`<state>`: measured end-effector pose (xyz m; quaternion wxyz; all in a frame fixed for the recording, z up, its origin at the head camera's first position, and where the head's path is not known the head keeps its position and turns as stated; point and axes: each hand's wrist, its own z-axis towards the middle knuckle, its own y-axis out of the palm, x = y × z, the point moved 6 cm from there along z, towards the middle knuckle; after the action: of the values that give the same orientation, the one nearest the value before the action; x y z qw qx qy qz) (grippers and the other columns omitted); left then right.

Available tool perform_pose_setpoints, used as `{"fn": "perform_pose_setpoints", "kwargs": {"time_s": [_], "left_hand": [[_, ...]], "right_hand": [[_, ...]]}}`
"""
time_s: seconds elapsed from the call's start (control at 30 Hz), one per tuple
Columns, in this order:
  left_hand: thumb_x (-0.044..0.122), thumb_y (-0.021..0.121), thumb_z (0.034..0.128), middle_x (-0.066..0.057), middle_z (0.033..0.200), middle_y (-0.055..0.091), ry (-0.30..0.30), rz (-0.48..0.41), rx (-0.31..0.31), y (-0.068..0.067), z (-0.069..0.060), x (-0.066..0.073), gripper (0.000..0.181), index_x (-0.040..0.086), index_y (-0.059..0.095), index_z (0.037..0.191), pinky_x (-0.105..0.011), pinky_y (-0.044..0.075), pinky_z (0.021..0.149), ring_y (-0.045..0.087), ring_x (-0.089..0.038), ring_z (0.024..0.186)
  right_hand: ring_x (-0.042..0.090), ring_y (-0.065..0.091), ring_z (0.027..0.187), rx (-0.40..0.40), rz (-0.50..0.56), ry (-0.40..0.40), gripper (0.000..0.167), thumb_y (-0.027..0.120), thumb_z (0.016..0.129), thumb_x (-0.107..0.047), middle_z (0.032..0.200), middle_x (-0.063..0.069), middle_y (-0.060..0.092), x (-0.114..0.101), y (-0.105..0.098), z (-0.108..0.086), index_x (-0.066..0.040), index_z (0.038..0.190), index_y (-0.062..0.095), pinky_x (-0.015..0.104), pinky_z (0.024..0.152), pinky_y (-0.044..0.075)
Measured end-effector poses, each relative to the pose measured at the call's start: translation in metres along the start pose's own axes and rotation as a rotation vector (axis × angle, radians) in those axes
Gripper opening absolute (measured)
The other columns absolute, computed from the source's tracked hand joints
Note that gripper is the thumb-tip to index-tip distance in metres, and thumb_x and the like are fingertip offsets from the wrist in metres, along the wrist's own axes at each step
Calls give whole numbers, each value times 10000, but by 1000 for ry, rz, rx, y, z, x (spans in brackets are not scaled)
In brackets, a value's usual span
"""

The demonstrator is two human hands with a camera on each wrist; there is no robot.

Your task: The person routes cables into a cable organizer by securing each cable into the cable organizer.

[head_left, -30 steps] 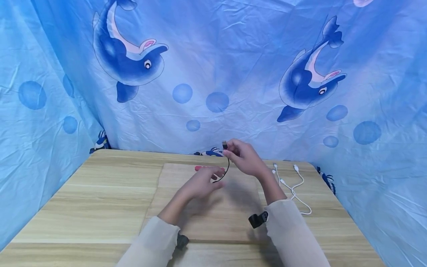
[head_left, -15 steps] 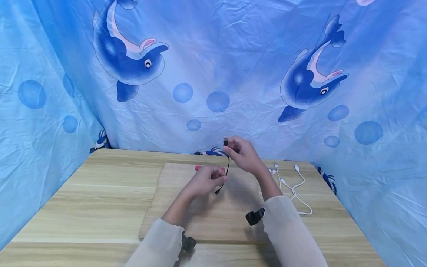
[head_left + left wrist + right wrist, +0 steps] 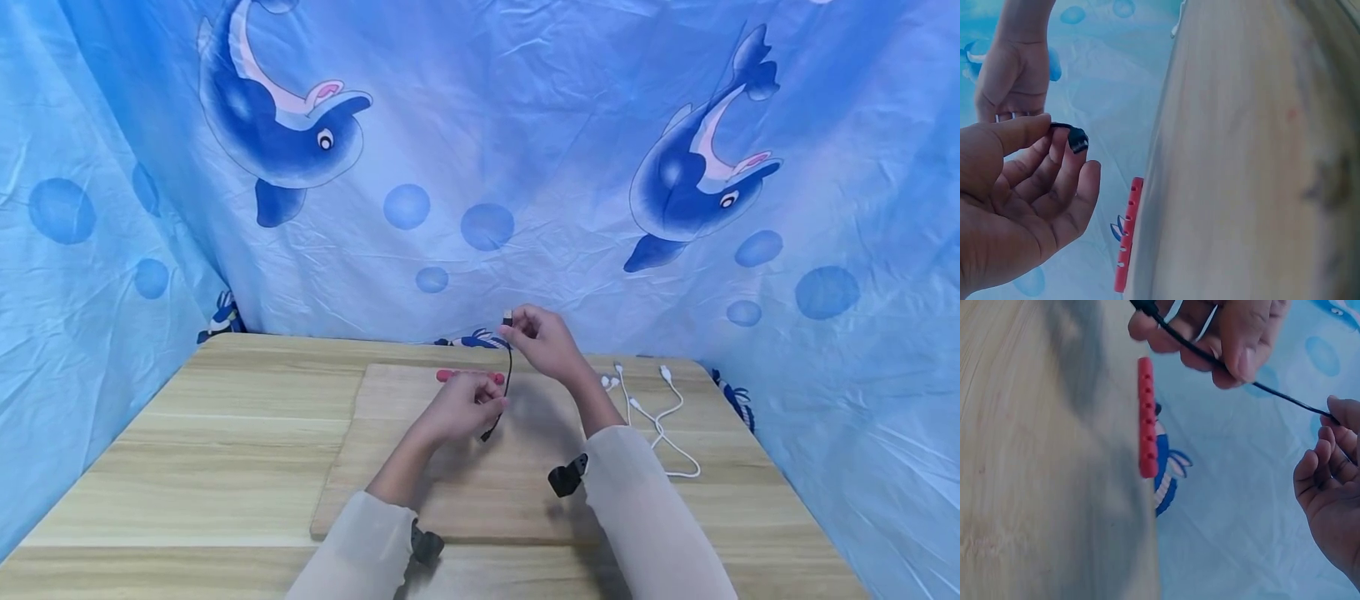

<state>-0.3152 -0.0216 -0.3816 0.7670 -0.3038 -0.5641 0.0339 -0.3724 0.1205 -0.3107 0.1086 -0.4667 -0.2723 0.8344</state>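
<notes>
A short black USB cable [image 3: 511,367] runs between the two hands, above a wooden board. The right hand [image 3: 547,340] pinches it just below its USB plug [image 3: 507,317], which points up. Lower and to the left, the left hand [image 3: 467,407] pinches the cord between thumb and fingers, near its other end. That end's small black connector [image 3: 486,435] hangs out below the left fingers. In the left wrist view the connector [image 3: 1079,140] sticks out past the left thumb. The cord [image 3: 1285,397] looks nearly straight between the hands in the right wrist view.
A red notched bar [image 3: 469,377] lies at the back of the wooden board [image 3: 525,508], behind the left hand. Several white cables [image 3: 678,454] lie on the table right of the board. A blue dolphin-print cloth [image 3: 450,150] hangs behind the table.
The left fingers have closed on the cord, and the lower connector has come into sight below them. The cord has gone from curved to nearly straight. The right hand has risen slightly.
</notes>
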Motion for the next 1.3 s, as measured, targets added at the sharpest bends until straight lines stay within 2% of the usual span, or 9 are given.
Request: {"fn": "perform_pose_setpoints", "kwargs": {"time_s": [0.2, 0.4, 0.53, 0.6, 0.67, 0.77, 0.9, 1.07, 1.3], "left_hand": [[107, 645, 1007, -3, 682, 611, -15, 20, -29, 2, 1, -4, 178, -12, 719, 898, -299, 476, 618, 544, -122, 611], [111, 646, 1005, -10, 680, 624, -82, 13, -37, 3, 1, -10, 169, -11, 730, 924, -293, 485, 604, 560, -128, 602], [107, 660, 992, -10, 684, 636, -124, 12, -40, 5, 1, -14, 144, -1, 733, 931, -282, 481, 582, 575, -125, 610], [92, 664, 983, -14, 677, 638, -143, -9, -44, 7, 1, -16, 128, 2, 731, 922, -268, 468, 555, 573, -119, 600], [78, 672, 970, -16, 668, 639, -163, -30, -47, 8, 1, -17, 112, 5, 728, 907, -256, 456, 531, 568, -112, 586], [30, 669, 931, -10, 676, 648, -181, -41, -46, 9, 1, -18, 77, 6, 732, 893, -243, 446, 517, 561, -105, 576], [-39, 643, 863, -16, 705, 669, -192, -35, -37, 11, 0, -18, 97, -5, 732, 882, -240, 453, 529, 566, -107, 586], [-3, 701, 900, -27, 691, 662, -233, -26, -24, 14, 0, -19, 50, 2, 724, 857, -246, 487, 562, 594, -110, 609], [0, 728, 899, -14, 631, 632, -266, -42, -25, 17, -1, -20, 90, 8, 718, 809, -240, 477, 562, 584, -104, 584]], "right_hand": [[162, 463, 638, -16, 56, 67, 157, 706, 976, -121, 735, 41, 539, 17, 2, 5, 4, 1047, 641, 287, 607, 409], [159, 489, 636, -77, 126, 193, 172, 698, 981, -140, 709, 14, 541, 33, 5, 7, -5, 1082, 662, 287, 572, 427], [180, 533, 704, -129, 177, 268, 124, 677, 992, -118, 821, 118, 610, 42, 9, 9, -7, 1042, 654, 418, 736, 550], [198, 557, 754, -150, 197, 289, 111, 664, 997, -102, 929, 189, 638, 46, 11, 10, -3, 1045, 646, 494, 838, 557], [229, 579, 799, -169, 210, 304, 116, 650, 1001, -86, 994, 221, 640, 51, 14, 11, 14, 1059, 639, 523, 876, 551], [289, 605, 843, -184, 221, 317, 132, 628, 996, -46, 982, 172, 648, 58, 17, 11, 56, 1078, 642, 493, 852, 560], [276, 621, 814, -190, 254, 333, 138, 620, 968, 14, 910, 116, 658, 71, 21, 10, 96, 1079, 628, 505, 845, 557], [212, 641, 769, -164, 251, 364, 121, 670, 933, 10, 875, 92, 681, 84, 27, 6, 50, 1041, 634, 515, 846, 555], [210, 686, 818, -112, 220, 420, 130, 715, 912, 13, 915, 98, 722, 102, 40, 2, 25, 1036, 676, 372, 784, 574]]}}
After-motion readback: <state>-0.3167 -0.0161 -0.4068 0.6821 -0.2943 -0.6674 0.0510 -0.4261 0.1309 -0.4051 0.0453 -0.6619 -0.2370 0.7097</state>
